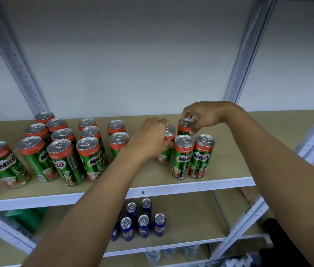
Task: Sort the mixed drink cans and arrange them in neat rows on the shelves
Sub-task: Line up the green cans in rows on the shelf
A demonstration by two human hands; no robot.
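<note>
Here both arms stretched over shelf (pixel 229 149): left hand (pixel 150 137) wrapped round green can (pixel 166 143), right hand (pixel 202 116) pinching rear can (pixel 185 126) top

Head view, close, looking forward and down onto shelf (pixel 171 186)

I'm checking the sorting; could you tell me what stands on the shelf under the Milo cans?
On the lower wooden shelf stand six blue drink cans; the left forearm may hide more.
</note>
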